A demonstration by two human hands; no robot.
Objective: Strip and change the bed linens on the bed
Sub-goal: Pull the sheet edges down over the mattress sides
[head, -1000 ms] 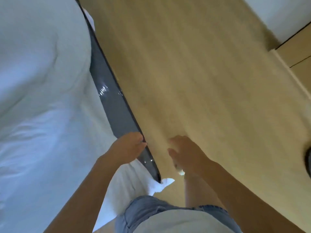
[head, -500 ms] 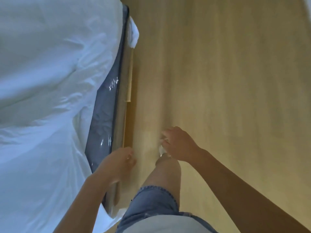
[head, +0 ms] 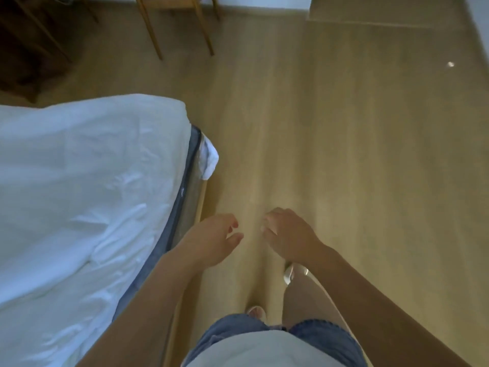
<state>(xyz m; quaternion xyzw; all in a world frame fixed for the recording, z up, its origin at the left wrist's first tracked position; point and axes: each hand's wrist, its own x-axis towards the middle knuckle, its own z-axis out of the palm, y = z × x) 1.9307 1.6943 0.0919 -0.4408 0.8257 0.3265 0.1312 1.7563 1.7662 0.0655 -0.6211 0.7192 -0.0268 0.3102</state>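
Note:
The bed fills the left side, covered by a rumpled white sheet [head: 79,186]. Along its right edge the grey plastic-wrapped mattress side [head: 182,207] is bare, and a bunched white sheet corner [head: 210,160] hangs at the far corner. My left hand [head: 214,239] hovers just right of the mattress edge with fingers loosely curled, holding nothing. Over the wooden floor, my right hand [head: 288,234] also hangs empty with relaxed fingers. Neither hand touches the bed.
Wooden chair legs [head: 180,27] stand beyond the bed's far end, with dark furniture [head: 26,43] at the far left. A low wooden step or platform [head: 370,11] lies far right. My legs and feet are below on the wood floor [head: 344,154].
The view has swung along the bed's side toward its far corner as I walk. Both hands stay empty in front of me and have come away from the mattress edge.

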